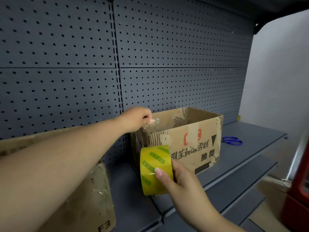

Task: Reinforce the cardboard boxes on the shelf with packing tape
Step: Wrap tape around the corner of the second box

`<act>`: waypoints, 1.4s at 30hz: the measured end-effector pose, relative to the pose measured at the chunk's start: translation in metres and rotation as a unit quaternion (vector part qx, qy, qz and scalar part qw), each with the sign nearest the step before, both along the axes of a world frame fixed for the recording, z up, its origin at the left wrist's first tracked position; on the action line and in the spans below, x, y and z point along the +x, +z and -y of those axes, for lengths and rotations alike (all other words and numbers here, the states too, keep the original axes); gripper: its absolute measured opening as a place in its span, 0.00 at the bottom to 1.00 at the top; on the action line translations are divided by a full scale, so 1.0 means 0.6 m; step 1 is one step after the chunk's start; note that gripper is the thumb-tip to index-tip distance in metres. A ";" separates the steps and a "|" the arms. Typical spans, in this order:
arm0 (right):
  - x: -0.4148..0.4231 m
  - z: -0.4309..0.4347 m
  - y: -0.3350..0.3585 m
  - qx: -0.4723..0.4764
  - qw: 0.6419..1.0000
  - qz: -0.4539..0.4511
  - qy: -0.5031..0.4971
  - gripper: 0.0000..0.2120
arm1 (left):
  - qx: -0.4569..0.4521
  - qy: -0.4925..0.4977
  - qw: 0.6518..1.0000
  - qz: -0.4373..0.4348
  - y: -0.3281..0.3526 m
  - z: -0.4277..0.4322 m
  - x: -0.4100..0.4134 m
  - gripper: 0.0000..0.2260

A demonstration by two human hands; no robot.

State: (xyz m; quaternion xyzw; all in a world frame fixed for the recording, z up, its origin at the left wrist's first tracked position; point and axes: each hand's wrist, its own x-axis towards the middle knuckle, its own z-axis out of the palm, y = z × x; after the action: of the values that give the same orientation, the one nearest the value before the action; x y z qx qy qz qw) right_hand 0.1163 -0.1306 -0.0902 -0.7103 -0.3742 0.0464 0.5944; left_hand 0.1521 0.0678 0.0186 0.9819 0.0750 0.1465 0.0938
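Cardboard box (189, 141), open-topped, corrugated and torn, stands mid-frame on grey metal shelf (242, 158). Left hand (138, 118) pinches clear tape film at its corner; right hand (180, 180) grips yellow-green tape roll (155, 169).

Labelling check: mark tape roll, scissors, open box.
tape roll (152, 163), head view, yellow outer face.
scissors (232, 140), head view, blue handles.
open box (205, 158), head view, printed front wall.

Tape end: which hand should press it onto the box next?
Likely left. The left hand pinches the tape end at the top corner of the box; the right hand is lower, gripping the tape roll.
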 end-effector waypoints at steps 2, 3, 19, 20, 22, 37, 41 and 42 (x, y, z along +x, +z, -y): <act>-0.001 -0.006 -0.003 -0.004 1.000 -0.005 -0.005 0.11 | 0.001 -0.006 1.000 -0.013 -0.006 -0.005 0.005 0.12; -0.003 -0.009 -0.004 -0.004 1.000 -0.010 -0.004 0.10 | -0.001 -0.012 1.000 -0.019 -0.009 -0.007 0.007 0.11; -0.009 -0.019 -0.020 0.049 0.995 -0.078 -0.031 0.07 | 0.004 -0.089 0.995 0.054 -0.032 -0.013 0.020 0.12; -0.008 -0.019 -0.020 0.054 0.994 -0.085 -0.031 0.07 | 0.011 -0.112 0.992 0.058 -0.034 -0.012 0.017 0.11; -0.006 -0.019 -0.021 0.061 0.993 -0.091 -0.032 0.09 | 0.007 -0.138 0.990 0.043 -0.033 -0.012 0.009 0.09; 0.005 0.007 -0.014 0.085 0.987 -0.127 0.046 0.11 | 0.137 -0.217 0.965 -0.049 -0.023 -0.013 -0.008 0.12; 0.007 0.015 -0.026 0.069 0.993 -0.090 0.031 0.17 | 0.135 -0.198 0.970 -0.028 -0.029 -0.002 -0.004 0.12; 0.005 0.014 -0.029 0.068 0.994 -0.084 0.022 0.18 | 0.133 -0.197 0.971 -0.026 -0.030 -0.002 -0.005 0.11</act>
State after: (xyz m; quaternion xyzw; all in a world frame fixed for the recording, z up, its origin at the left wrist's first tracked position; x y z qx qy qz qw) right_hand 0.1195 -0.1393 -0.1074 -0.6535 -0.3410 0.0932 0.6693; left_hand 0.1493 0.0688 0.0008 0.9845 -0.1372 0.1081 -0.0122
